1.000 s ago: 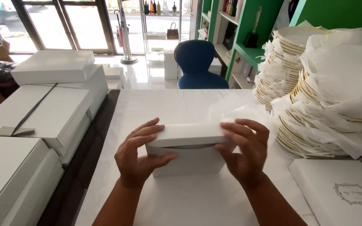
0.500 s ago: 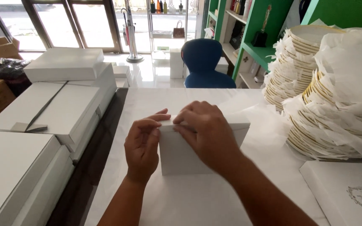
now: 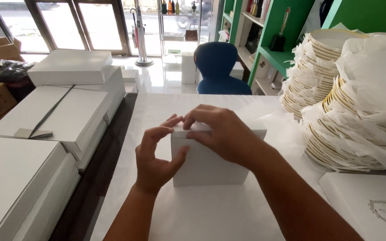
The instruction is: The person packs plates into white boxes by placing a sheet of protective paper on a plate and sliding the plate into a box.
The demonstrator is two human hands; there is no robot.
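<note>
1. A person's left hand (image 3: pixel 156 157) grips the near left corner of a small white box (image 3: pixel 211 167) standing on a white table (image 3: pixel 211 214), fingers curled over the lid edge and thumb pressed to the front wall.
2. The right hand (image 3: pixel 222 134) reaches across the top of the box, fingers bent down onto the lid near its left end, close beside the left fingertips; it presses on the lid rather than closing around it.
3. The box sits near the middle of the table, directly in front of the person, its lid seated on the base.
4. To the right, 2 tall stacks of gold-rimmed plates (image 3: pixel 331 129) interleaved with white tissue paper (image 3: pixel 371 76) stand just beside the box.
5. A flat white box with an ornamental emblem (image 3: pixel 376 207) lies at the near right corner.
6. Large white flat boxes (image 3: pixel 54 116) are piled along the left, well apart from the hands.
7. Beyond the table stand a blue chair (image 3: pixel 217 67) and green shelving (image 3: pixel 273 35).
</note>
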